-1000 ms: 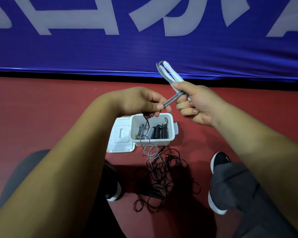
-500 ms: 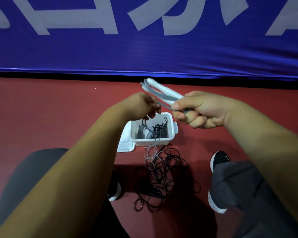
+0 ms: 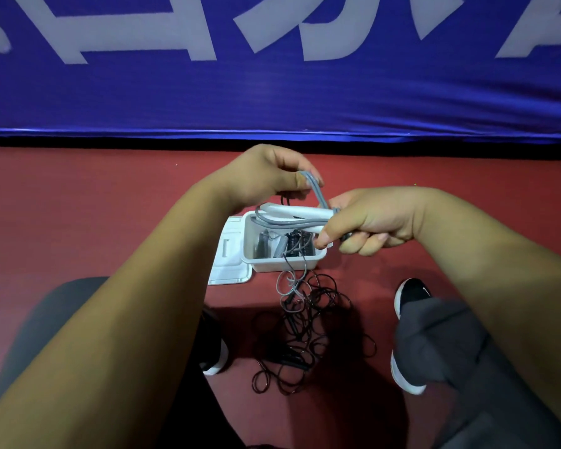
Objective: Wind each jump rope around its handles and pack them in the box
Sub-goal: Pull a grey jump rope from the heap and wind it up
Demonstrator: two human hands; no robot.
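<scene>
My right hand (image 3: 373,222) grips the white handles (image 3: 297,211) of a grey jump rope, held level above the white box (image 3: 284,264). My left hand (image 3: 266,178) pinches the grey rope (image 3: 316,192) just above the handles, and a loop of it sags under them. From my hands the cord drops over the box's front wall to the floor. Inside the box lie several wound ropes (image 3: 292,246), grey and black. A tangle of black rope (image 3: 305,332) lies on the red floor in front of the box.
The box's white lid (image 3: 229,270) lies flat on the floor to its left. My knees and black shoes with white soles (image 3: 410,293) flank the tangle. A blue banner (image 3: 272,76) with white letters stands along the floor's far edge.
My right hand has swung the handles from pointing up to lying level over the box. My left hand has carried the grey rope up and over them.
</scene>
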